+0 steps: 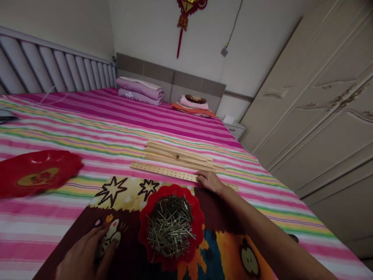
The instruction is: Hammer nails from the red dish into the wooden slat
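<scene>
My right hand [210, 181] reaches forward, its fingers closed on the perforated wooden strip [163, 170], which lies flat on the bedspread just past the printed mat. Part of the strip is hidden under that hand. Nearer to me, my left hand [86, 254] rests over the dark area of the printed mat [125, 237], holding nothing, thumb and fingers apart. Between my hands a red scalloped bowl [199, 217] stands on the mat, full of thin metal nails [170, 225]. Several plain wooden strips [177, 153] lie together beyond the perforated one.
A red plastic tray [62, 159] with a gold pattern is on the striped bedspread [96, 155] at left. Folded purple bedding [140, 91] and a pink and orange pile [194, 105] sit by the headboard [201, 83]. Pale wardrobe doors [314, 101] line the right side.
</scene>
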The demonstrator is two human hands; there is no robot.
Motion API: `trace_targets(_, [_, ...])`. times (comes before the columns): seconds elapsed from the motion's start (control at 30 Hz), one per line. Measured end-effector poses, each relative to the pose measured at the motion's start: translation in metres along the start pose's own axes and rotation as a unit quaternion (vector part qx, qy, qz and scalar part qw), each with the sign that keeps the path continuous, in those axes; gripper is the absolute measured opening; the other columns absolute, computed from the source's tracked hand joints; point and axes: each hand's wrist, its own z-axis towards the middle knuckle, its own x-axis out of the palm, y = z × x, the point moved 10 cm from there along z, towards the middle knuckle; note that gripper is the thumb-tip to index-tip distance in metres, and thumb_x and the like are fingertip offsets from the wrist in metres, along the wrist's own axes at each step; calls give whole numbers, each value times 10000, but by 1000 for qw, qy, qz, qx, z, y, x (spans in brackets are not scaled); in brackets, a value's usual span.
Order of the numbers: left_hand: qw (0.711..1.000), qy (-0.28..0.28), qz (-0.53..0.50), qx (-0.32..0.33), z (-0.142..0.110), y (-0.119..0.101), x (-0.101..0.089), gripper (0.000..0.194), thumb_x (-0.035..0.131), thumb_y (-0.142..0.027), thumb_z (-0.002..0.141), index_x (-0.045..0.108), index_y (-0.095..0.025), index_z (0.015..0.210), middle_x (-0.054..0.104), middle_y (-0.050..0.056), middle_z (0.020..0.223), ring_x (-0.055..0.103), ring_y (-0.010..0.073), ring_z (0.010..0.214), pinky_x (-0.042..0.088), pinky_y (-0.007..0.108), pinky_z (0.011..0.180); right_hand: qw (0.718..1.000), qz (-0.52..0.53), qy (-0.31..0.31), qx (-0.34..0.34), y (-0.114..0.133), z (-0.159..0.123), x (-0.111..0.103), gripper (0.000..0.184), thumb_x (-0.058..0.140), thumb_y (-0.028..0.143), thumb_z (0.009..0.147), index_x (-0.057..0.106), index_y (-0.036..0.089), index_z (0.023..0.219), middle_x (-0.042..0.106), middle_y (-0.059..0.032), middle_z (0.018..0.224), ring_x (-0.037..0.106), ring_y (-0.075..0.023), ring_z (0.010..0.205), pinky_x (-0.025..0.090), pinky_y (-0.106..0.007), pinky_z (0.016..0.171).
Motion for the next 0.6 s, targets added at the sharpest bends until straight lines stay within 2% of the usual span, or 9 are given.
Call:
trace_targets(0.13, [1000, 10, -2, -28, 3, -8, -7, 519, 377, -545, 738, 632, -175, 998, 633, 123, 1128, 556, 309, 1056, 417, 480, 917, 998, 6, -59, 17, 5, -25, -39, 328, 420, 237, 827, 671, 198, 1033, 712, -67, 1004, 640, -237, 942, 494, -376, 835])
trace_targets(0.27, [1000, 11, -2, -28, 5, -15, -14, 497, 363, -514, 757, 631, -167, 991, 634, 127, 1119, 562, 305, 1039, 424, 467, 899, 996, 21, -83, 11, 34, -84, -69, 330, 498, 350, 828, 621, 223, 1107, 690, -56, 1057, 637, -227, 949, 500, -353, 829])
trace_targets(0.33, [1000, 3, 3, -21, 5, -17, -17, 482, 357, -483, 768, 628, -157, 998, 632, 136, 1119, 561, 308, 1037, 431, 463, 884, 996, 57, -62, -9, 57, -124, -66, 471, 635, 361, 739, 565, 242, 1190, 680, -44, 1077, 641, -224, 933, 513, -325, 799])
trace_targets(0.4, [1000, 7, 16, 1, 3, -20, -17, 435, 373, -432, 764, 639, -155, 969, 651, 143, 1062, 570, 313, 1012, 440, 459, 863, 995, 90, -16, -44, 85, -165, -52, 552, 686, 279, 693, 535, 272, 1224, 653, -32, 1121, 623, -212, 971, 497, -300, 821])
trace_targets(0.47, [998, 27, 21, 60, -6, -29, -13, 364, 403, -365, 741, 657, -169, 913, 665, 138, 1011, 567, 314, 1023, 433, 451, 883, 995, 90, 21, -42, 102, -203, -33, 450, 681, 228, 686, 596, 291, 1123, 675, -15, 992, 639, -199, 870, 498, -286, 758])
trace_targets(0.53, [994, 32, 23, 99, -24, -31, -14, 326, 415, -332, 726, 665, -182, 872, 669, 134, 992, 564, 317, 1030, 424, 454, 903, 996, 72, 42, -18, 108, -235, -15, 338, 665, 212, 695, 638, 284, 1024, 667, -8, 869, 636, -189, 770, 491, -274, 675])
trace_targets(0.6, [996, 13, 22, 86, -49, -20, -23, 336, 406, -348, 737, 661, -194, 893, 665, 131, 1009, 569, 313, 1020, 436, 455, 895, 997, 59, 46, 7, 106, -259, -2, 296, 643, 214, 715, 647, 267, 1007, 655, -15, 824, 629, -184, 724, 478, -265, 625])
